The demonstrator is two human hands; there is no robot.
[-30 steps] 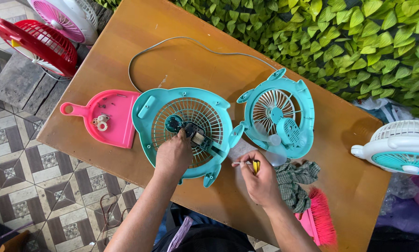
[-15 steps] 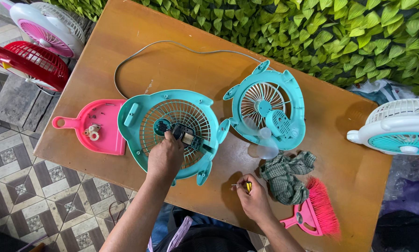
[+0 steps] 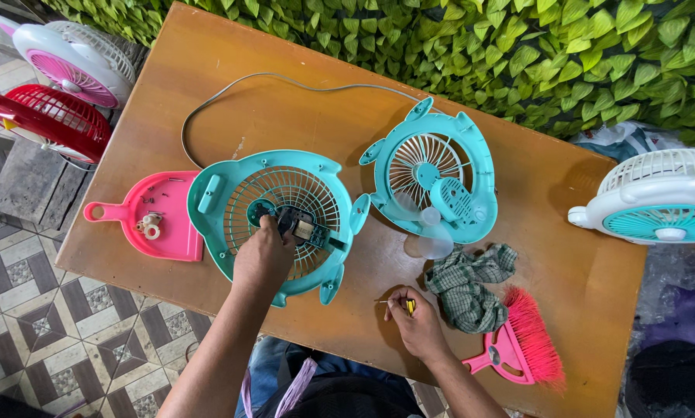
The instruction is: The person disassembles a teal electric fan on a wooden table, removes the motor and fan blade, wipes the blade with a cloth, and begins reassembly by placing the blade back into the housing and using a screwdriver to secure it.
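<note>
Two teal fan halves on the table. Nearer one, the grille shell, at 9 o'clock of the table's middle, flat, hollow side up. Left hand over its centre, fingers bunched together and clamped on the motor block. Right hand at 5 o'clock of the shell, well apart from it, fingers closed around a small yellow-handled screwdriver, tip toward 9 o'clock.

Probably light and hollow: thin moulded plastic, stiff at the rim, springy and easy to crack across the fine grille ribs. Smooth, a little slippery. Best held at the thick outer rim or the stubby feet near 5 o'clock, not by the ribs. Motor block likely the densest part, with a small board and thin leads that look fragile; better gripped by its sides than by the wires.

Long axis of the shell roughly from 10 o'clock to 4 o'clock, feet at the 4 to 5 o'clock end. Motor block along nearly the same line, free end toward 4 o'clock.

Second half, the rear shell, at 2 o'clock of the first, with a grey cord looping away toward 11 o'clock. Pink dustpan touching the grille shell at 9 o'clock, screws and small rings inside. Checked cloth and pink brush just beside the right hand, at 3 to 4 o'clock.
</note>
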